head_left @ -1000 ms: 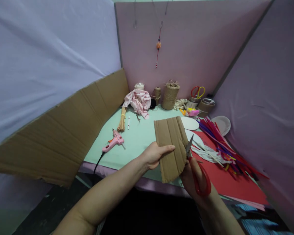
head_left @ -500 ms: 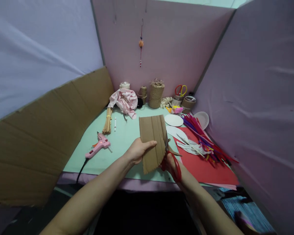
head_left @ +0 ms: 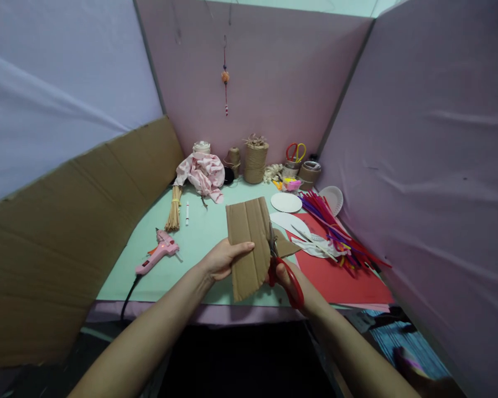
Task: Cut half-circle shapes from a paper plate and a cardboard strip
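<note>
A piece of brown corrugated cardboard (head_left: 249,237) is held over the front of the table, its lower right side rounded. My left hand (head_left: 224,258) grips its left edge, thumb on top and the other fingers hidden beneath. In my right hand (head_left: 289,281) are red-handled scissors (head_left: 297,294), with their blades at the cardboard's right edge. A cut strip of cardboard (head_left: 285,244) sticks out to the right beside the blades. Whether it is still joined to the main piece I cannot tell.
A pink glue gun (head_left: 160,251) with a cord lies left, near a stick bundle (head_left: 174,209) and a white marker (head_left: 187,214). Red paper (head_left: 344,282), pipe cleaners (head_left: 326,218) and white ovals (head_left: 286,202) lie right. Twine (head_left: 255,160) stands at the back. Cardboard (head_left: 87,221) walls the left.
The camera view has shifted, so the scene sits farther left. The scissors now point more upward along the cardboard's right edge, and more of the cut strip shows beside them.
</note>
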